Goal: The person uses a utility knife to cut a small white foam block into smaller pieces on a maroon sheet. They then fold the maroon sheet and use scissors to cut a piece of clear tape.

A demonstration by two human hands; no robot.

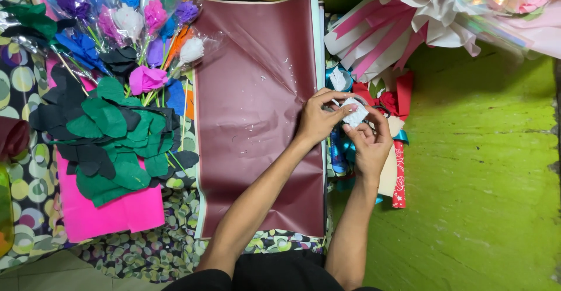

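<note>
My left hand (pixel 318 117) and my right hand (pixel 371 142) are together at the right edge of a maroon wrapping sheet (pixel 251 127). Between the fingers of both hands is a small white crumpled piece (pixel 354 113), perhaps paper or fabric. The sheet lies flat under a clear film, on top of a stack of other sheets. Both forearms reach in from the bottom of the head view.
Paper flowers on stems (pixel 137 28) and green and black paper leaves (pixel 114 133) lie at left on a pink sheet (pixel 111 212). Ribbons and red bits (pixel 394 101) sit right of my hands. A wrapped pink bouquet (pixel 444 16) lies top right on the green floor (pixel 485 180).
</note>
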